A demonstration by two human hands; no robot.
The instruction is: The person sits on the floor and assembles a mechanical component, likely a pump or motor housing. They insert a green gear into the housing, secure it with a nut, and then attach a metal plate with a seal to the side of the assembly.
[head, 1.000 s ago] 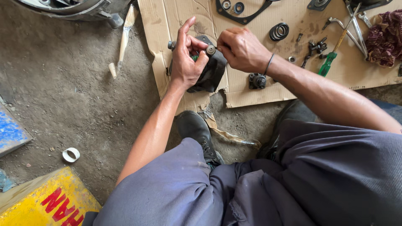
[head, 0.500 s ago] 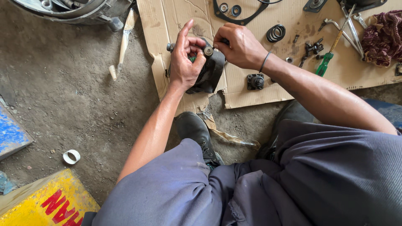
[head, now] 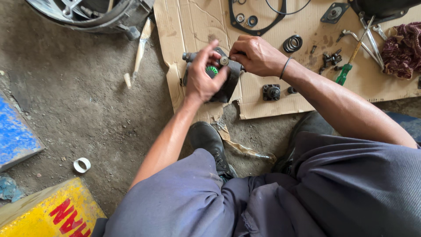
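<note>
- The flat brown cardboard sheet point(head: 280, 101) lies on the grey dirt floor point(head: 79, 109); its torn left edge runs just beside the work, with open floor beyond it to the left.
- The dark grey metal pump-like housing point(head: 228, 85) stands on the sheet's lower left corner, close to that edge.
- The left hand point(head: 202, 79) is closed round the housing's near side, thumb raised against a small round metal fitting point(head: 224, 60) on top.
- The right hand point(head: 256, 55) grips the housing's far top edge, fingers curled shut.
- A green-handled screwdriver point(head: 344, 72) and a small black square metal block point(head: 271, 91) lie apart to the right, bare cardboard between them.
</note>
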